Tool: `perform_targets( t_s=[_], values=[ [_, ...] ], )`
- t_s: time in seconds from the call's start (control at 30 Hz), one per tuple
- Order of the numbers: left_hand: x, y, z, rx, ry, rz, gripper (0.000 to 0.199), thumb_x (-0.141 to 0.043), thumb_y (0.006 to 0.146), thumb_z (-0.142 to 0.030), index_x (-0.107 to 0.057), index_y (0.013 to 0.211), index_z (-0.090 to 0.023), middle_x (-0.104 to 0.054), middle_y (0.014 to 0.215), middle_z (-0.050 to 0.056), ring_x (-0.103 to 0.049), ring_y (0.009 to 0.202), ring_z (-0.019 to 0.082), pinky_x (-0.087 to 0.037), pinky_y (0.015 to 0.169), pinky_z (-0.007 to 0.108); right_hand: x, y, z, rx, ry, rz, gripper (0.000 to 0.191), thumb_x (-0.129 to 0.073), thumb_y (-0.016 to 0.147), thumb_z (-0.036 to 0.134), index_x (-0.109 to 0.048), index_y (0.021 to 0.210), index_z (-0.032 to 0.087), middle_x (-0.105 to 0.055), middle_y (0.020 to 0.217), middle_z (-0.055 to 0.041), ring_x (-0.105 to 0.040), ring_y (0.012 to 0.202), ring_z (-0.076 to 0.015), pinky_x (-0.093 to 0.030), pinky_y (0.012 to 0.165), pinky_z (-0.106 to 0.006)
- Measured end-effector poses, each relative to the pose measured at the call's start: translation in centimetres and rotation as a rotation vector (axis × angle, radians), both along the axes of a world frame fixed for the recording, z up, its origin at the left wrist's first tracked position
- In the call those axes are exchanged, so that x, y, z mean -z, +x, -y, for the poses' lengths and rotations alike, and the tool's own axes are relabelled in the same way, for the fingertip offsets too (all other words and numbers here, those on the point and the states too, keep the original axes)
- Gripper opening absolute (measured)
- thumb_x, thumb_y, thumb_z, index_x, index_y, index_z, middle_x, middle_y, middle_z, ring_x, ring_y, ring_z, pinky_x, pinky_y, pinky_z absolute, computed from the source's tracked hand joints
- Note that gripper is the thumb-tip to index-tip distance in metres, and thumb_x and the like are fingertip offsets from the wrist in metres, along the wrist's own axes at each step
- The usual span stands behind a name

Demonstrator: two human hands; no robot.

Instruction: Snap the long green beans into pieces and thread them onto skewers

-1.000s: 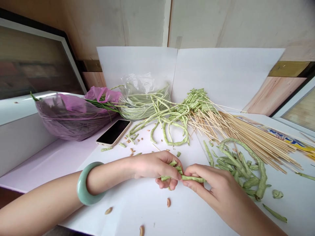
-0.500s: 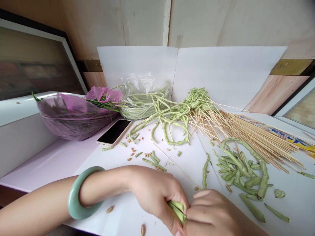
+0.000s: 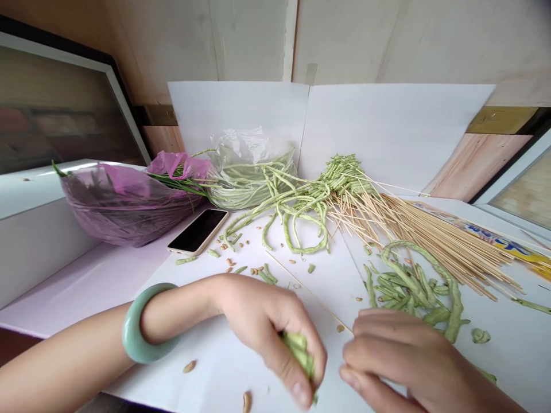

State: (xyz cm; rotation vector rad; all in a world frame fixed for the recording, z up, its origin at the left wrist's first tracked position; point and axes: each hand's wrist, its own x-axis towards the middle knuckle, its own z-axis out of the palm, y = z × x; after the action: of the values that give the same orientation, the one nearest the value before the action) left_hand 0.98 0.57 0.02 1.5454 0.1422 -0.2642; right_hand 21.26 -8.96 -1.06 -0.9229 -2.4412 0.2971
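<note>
My left hand (image 3: 275, 330), with a green bangle (image 3: 144, 327) on its wrist, is curled around several short green bean pieces (image 3: 300, 351). To its right, my right hand (image 3: 396, 358) has its fingers pressed together; whatever they may hold is hidden. The two hands are apart. A thin bamboo skewer (image 3: 310, 292) lies on the white surface, its near end by the right fingertips. Just beyond the right knuckles is a bean pod (image 3: 370, 284), its lower end hidden. A pile of broken bean pieces (image 3: 394, 287) lies behind the right hand.
At the back are a bundle of bamboo skewers (image 3: 447, 244), stacked beans (image 3: 344, 175), long beans in a clear bag (image 3: 249, 178) and a purple bag (image 3: 124, 201) of greens. A phone (image 3: 198, 230) lies at left. Loose bean seeds (image 3: 246, 400) dot the white surface.
My hands were together at the bean pieces and are now apart. The right hand has moved right and up, and the bean pod beyond it has shifted right. The left still holds its pieces.
</note>
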Motion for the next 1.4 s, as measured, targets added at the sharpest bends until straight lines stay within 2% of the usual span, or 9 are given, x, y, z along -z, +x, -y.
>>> perform_targets(
  t_s=[0.1, 0.17, 0.27, 0.37, 0.57, 0.73, 1.07, 1.23, 1.4],
  values=[
    [0.5, -0.2, -0.4, -0.356, -0.072, 0.019, 0.031, -0.068, 0.08, -0.042, -0.057, 0.072, -0.015, -0.045, 0.05, -0.006, -0.035, 0.041, 0.004, -0.028, 0.04, 0.017, 0.1, 0.4, -0.5, 0.17, 0.046, 0.015, 0.005, -0.057, 0.088, 0.022, -0.054, 0.086, 0.025, -0.054, 0.069, 0.0043, -0.058, 0.063, -0.0124, -0.046, 0.057, -0.02],
    [1.3, -0.1, -0.8, -0.51, -0.151, 0.027, 0.031, -0.067, 0.081, -0.042, -0.057, 0.073, -0.014, -0.048, 0.048, -0.006, -0.034, 0.037, 0.003, -0.024, 0.037, 0.016, 0.3, 0.4, -0.9, 0.204, 0.07, 0.035, 0.021, -0.054, 0.088, 0.02, -0.052, 0.108, 0.027, -0.06, 0.084, 0.0014, -0.063, 0.077, -0.0149, -0.051, 0.067, -0.022],
    [2.2, 0.1, -1.4, -0.624, -0.245, 0.032, 0.028, -0.065, 0.081, -0.039, -0.057, 0.073, -0.013, -0.055, 0.05, -0.003, -0.04, 0.034, 0.004, -0.026, 0.034, 0.016, 0.6, 0.2, -1.3, 0.189, 0.062, 0.044, 0.041, -0.038, 0.089, 0.01, -0.044, 0.126, 0.028, -0.058, 0.1, -0.003, -0.065, 0.088, -0.0139, -0.053, 0.074, -0.022],
    [2.6, 0.3, -1.5, -0.67, -0.307, 0.028, 0.029, -0.065, 0.079, -0.039, -0.057, 0.071, -0.013, -0.06, 0.052, 0.0, -0.047, 0.033, 0.007, -0.032, 0.033, 0.016, 1.1, 0.0, -1.5, 0.149, 0.029, 0.033, 0.046, -0.032, 0.089, 0.005, -0.047, 0.127, 0.026, -0.053, 0.095, -0.0031, -0.062, 0.071, -0.0097, -0.053, 0.065, -0.018],
    [3.4, 0.6, -1.0, -0.611, -0.295, 0.039, 0.029, -0.067, 0.076, -0.041, -0.061, 0.077, -0.012, -0.063, 0.056, 0.001, -0.052, 0.035, 0.008, -0.035, 0.032, 0.017, 2.6, -0.9, -1.8, 0.089, 0.16, -0.081, 0.045, -0.04, 0.09, 0.0, -0.047, 0.129, 0.023, -0.066, 0.098, -0.0042, -0.067, 0.092, -0.0145, -0.054, 0.082, -0.023],
    [3.1, 0.9, -0.2, -0.552, -0.171, 0.001, 0.03, -0.064, 0.08, -0.041, -0.059, 0.075, -0.012, -0.06, 0.056, 0.0, -0.048, 0.036, 0.006, -0.03, 0.034, 0.016, 3.3, -1.8, -2.0, 0.131, 0.25, -0.204, 0.036, -0.044, 0.09, 0.0, -0.048, 0.118, 0.022, -0.07, 0.08, 0.0001, -0.07, 0.075, -0.0146, -0.056, 0.07, -0.022],
    [2.0, 0.5, 0.8, -0.492, 0.04, -0.12, 0.045, -0.064, 0.076, -0.059, -0.047, 0.076, -0.017, -0.044, 0.056, -0.008, -0.042, 0.043, 0.004, -0.036, 0.041, 0.017, 4.0, -1.3, -2.4, 0.245, 0.198, -0.257, 0.025, -0.051, 0.088, 0.009, -0.044, 0.107, 0.024, -0.058, 0.088, -0.0009, -0.063, 0.072, -0.0129, -0.054, 0.064, -0.02],
    [0.9, 0.2, 0.6, -0.429, 0.2, -0.147, 0.029, -0.059, 0.086, -0.044, -0.049, 0.079, -0.017, -0.046, 0.058, -0.007, -0.044, 0.046, 0.005, -0.037, 0.043, 0.016, 3.5, -0.6, -2.4, 0.282, -0.019, -0.062, 0.008, -0.054, 0.09, 0.018, -0.049, 0.089, 0.024, -0.057, 0.073, 0.0033, -0.059, 0.062, -0.0141, -0.047, 0.054, -0.023],
    [0.5, -0.1, 0.7, -0.336, 0.416, 0.002, 0.014, -0.053, 0.086, -0.021, -0.054, 0.074, -0.016, -0.045, 0.055, -0.006, -0.044, 0.049, 0.006, -0.038, 0.05, 0.015, 1.7, -0.9, -2.0, 0.107, 0.073, -0.006, 0.029, -0.046, 0.094, 0.015, -0.047, 0.066, 0.022, -0.05, 0.06, 0.0045, -0.05, 0.054, -0.0114, -0.036, 0.05, -0.023]
  ],
)
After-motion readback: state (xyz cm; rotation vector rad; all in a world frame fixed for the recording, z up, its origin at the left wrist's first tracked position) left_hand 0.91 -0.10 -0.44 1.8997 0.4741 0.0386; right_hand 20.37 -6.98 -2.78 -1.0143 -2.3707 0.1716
